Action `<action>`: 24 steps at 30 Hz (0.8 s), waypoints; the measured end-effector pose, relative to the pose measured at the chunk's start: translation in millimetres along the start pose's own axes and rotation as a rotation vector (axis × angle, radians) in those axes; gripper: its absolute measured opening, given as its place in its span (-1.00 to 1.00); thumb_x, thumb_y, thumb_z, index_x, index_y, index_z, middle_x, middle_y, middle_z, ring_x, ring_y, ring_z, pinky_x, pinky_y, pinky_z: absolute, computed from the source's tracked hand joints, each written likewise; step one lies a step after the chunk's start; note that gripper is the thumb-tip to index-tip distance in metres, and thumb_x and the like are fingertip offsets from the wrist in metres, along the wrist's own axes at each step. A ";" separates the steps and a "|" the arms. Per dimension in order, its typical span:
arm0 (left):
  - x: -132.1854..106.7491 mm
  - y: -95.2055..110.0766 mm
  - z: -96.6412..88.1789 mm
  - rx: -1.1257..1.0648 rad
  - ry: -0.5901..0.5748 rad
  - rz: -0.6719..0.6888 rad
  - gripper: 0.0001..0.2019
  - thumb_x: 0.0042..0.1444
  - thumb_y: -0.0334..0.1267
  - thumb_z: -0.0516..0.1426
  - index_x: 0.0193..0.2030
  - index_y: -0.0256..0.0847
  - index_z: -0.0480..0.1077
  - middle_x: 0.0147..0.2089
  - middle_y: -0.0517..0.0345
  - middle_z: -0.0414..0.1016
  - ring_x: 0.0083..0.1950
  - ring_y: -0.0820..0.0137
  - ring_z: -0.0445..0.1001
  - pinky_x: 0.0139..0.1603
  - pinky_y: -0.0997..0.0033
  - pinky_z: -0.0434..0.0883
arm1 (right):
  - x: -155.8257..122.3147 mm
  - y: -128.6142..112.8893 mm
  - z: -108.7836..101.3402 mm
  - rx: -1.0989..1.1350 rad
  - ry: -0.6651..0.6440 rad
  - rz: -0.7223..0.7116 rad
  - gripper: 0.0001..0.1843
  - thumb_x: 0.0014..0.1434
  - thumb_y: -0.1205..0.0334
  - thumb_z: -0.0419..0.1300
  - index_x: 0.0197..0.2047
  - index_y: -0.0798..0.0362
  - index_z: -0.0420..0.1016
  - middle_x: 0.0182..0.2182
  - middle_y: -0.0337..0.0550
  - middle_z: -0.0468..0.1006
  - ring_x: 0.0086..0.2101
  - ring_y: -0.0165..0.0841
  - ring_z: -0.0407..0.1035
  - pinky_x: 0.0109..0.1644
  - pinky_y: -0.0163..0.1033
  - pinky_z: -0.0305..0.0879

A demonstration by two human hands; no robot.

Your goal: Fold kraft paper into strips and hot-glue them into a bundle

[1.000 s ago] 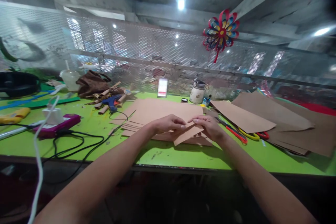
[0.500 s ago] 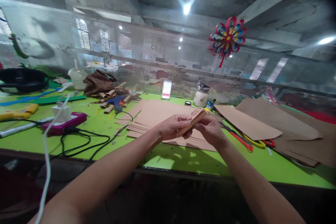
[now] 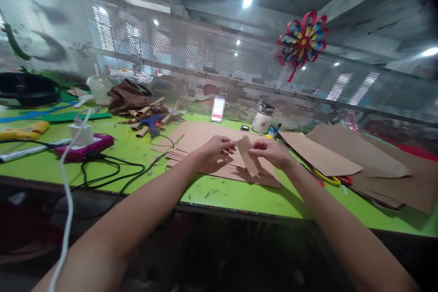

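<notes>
My right hand (image 3: 270, 153) pinches a narrow strip of brown paper (image 3: 249, 161) by its upper end, and the strip hangs down tilted over the green table (image 3: 222, 191). My left hand (image 3: 217, 146) hovers just left of the strip with its fingers loosely curled, and I cannot tell whether they touch it. Both hands are above a stack of cut brown paper sheets (image 3: 201, 139) lying flat on the table.
Larger brown sheets (image 3: 345, 153) lie at the right with red and yellow scissors (image 3: 330, 179) beside them. A blue glue gun (image 3: 150, 123), paper rolls, black cables (image 3: 112, 175), a magenta power strip (image 3: 84, 148) and a white jar (image 3: 262, 121) sit along the back. A perforated metal screen stands behind.
The hands lifted a folded brown piece off the stack, held it together, and now the right hand holds the strip alone, hanging down, while the left hand has drawn slightly away.
</notes>
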State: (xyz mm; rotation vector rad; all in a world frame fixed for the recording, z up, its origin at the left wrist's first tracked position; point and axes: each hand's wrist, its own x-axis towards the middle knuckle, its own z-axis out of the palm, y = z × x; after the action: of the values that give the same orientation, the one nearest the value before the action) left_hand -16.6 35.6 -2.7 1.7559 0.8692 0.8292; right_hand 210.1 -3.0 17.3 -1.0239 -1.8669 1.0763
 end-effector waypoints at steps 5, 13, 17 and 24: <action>13.5 13.2 -4.5 0.179 0.060 0.057 -0.60 0.09 -0.03 0.07 -0.11 -0.34 0.44 -0.10 -0.11 0.49 -0.19 0.35 0.41 -0.23 0.39 0.33 | 18.8 7.9 -11.5 -0.383 -0.318 0.124 -0.65 -0.08 -0.01 0.27 -0.42 0.15 0.48 -0.55 -0.25 0.42 -0.50 -0.45 0.23 -0.41 -0.32 0.13; 29.1 8.1 16.6 0.508 -0.162 0.037 -0.79 -0.15 -0.16 0.22 -0.49 -0.30 0.53 -0.57 0.18 0.45 -0.47 0.43 0.32 -0.38 0.47 0.18 | 43.2 26.1 -0.4 -0.484 -0.320 0.073 -0.70 -0.11 0.05 0.27 -0.42 0.14 0.51 -0.59 -0.31 0.36 -0.54 -0.48 0.14 -0.46 -0.35 0.03; 23.5 -4.3 13.1 0.538 -0.191 0.057 -0.72 -0.06 -0.12 0.15 -0.36 -0.30 0.54 -0.45 0.14 0.51 -0.42 0.40 0.35 -0.40 0.48 0.19 | 39.8 33.5 4.4 -0.471 -0.272 0.051 -0.64 -0.09 -0.01 0.24 -0.40 0.16 0.51 -0.57 -0.28 0.38 -0.53 -0.47 0.16 -0.47 -0.35 0.05; 15.4 -16.3 8.7 0.533 -0.176 0.160 -0.74 0.01 -0.19 0.11 -0.26 -0.31 0.52 -0.30 0.04 0.54 -0.32 0.37 0.41 -0.31 0.46 0.26 | 31.4 33.8 0.8 -0.435 -0.309 -0.014 -0.65 -0.02 0.02 0.21 -0.32 0.17 0.53 -0.47 -0.19 0.48 -0.46 -0.43 0.26 -0.39 -0.34 0.17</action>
State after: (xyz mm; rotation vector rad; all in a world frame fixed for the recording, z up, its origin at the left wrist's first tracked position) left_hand -4.4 49.1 -18.4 2.3506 0.8915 0.5578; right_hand 205.7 35.8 -7.2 -1.1272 -2.4281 0.8749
